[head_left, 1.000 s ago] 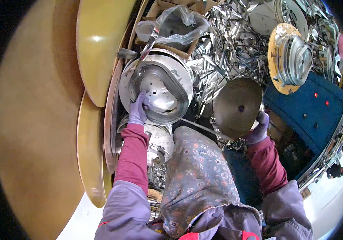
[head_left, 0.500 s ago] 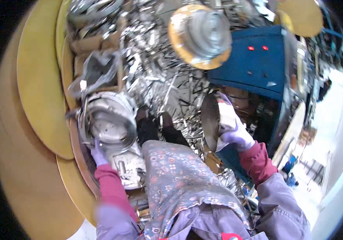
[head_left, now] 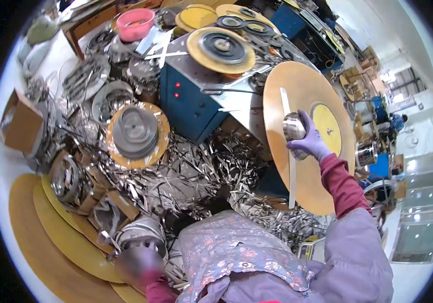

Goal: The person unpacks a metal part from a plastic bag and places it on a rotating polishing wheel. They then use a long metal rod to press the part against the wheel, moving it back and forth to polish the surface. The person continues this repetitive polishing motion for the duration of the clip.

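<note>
Right hand in purple glove grips small shiny round metal bowl against large tan disc; left hand, blurred, grip unclear, low by stacked metal pans.

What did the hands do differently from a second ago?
The right hand lifted its metal piece up to the big yellow disc. The left hand, now blurred, came off the metal bowl. The right hand kept its hold, and the metal scraps stayed put.
</note>
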Tool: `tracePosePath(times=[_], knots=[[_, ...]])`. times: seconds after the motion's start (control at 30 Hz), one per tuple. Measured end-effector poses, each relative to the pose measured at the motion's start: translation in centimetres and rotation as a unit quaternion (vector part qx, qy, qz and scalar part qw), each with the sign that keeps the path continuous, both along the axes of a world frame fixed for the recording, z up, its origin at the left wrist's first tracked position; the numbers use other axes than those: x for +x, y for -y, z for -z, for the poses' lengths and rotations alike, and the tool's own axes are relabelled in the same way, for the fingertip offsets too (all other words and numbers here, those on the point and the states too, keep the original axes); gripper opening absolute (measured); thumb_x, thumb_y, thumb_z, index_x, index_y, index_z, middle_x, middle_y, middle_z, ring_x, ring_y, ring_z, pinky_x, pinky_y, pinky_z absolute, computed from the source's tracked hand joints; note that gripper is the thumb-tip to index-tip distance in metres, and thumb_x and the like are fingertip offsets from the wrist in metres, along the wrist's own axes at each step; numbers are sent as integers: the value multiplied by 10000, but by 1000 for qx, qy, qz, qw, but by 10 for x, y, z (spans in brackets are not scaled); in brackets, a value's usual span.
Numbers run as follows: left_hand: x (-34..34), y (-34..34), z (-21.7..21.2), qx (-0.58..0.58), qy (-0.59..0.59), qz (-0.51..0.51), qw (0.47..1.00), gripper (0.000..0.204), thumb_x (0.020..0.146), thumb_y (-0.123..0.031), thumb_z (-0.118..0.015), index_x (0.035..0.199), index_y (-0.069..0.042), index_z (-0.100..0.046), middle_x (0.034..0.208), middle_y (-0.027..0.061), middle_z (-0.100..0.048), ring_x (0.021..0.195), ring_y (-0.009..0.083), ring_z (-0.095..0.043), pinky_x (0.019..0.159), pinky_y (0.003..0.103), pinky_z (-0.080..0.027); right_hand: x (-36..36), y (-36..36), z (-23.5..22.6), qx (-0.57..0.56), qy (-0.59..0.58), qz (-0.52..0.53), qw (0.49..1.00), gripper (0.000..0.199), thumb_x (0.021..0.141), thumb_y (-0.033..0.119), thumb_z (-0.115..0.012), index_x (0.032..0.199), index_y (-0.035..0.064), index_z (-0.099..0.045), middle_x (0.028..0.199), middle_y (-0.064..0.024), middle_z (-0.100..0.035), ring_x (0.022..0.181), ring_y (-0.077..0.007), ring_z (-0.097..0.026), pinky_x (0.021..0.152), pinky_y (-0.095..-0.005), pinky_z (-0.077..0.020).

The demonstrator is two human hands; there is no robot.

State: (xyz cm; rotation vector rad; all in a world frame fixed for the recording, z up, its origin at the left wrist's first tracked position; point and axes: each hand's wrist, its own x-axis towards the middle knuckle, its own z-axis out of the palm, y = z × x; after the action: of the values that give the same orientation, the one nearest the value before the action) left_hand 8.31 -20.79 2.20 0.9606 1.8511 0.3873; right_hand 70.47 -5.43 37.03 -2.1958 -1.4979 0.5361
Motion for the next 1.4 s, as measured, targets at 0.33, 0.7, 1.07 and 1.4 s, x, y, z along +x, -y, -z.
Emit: tracePosePath(times=[0.33,0.7,1.07,1.4], knots=[[503,-81,-205,80,412,143,896,886,673,-284,-818,1297,68,-296,1180,239,-513,1099,335,-515,962,390,-397,100,30,-3,-4,91,2,996,1058,429,314,-812,1367,169,-345,1297,-159,-399,1197,-386,-410,953,-512,-397],[438,-153,-263,102,48,337,935,388,813,-101,-628,1151,20,-481,901,166,-627,825,260,-645,722,356,-501,121,-2,12,-102,72,66,990,1040,459,341,-806,1369,291,-307,1371,-113,-323,1180,-422,-396,848,-570,-440],[378,-291,-276,223,159,230,934,190,780,43,-510,960,-1,-549,827,51,-580,770,113,-540,725,248,-445,110,-40,41,-89,252,38,963,758,694,576,-659,1358,337,-383,1489,-51,-239,1321,-448,-224,990,-688,-186],[476,-317,-283,191,237,369,878,158,819,14,-505,970,14,-551,831,53,-578,767,114,-537,713,248,-447,103,-32,79,-135,251,-10,959,666,781,562,-553,1371,311,-370,1484,-56,-250,1336,-422,-207,1020,-668,-135]])
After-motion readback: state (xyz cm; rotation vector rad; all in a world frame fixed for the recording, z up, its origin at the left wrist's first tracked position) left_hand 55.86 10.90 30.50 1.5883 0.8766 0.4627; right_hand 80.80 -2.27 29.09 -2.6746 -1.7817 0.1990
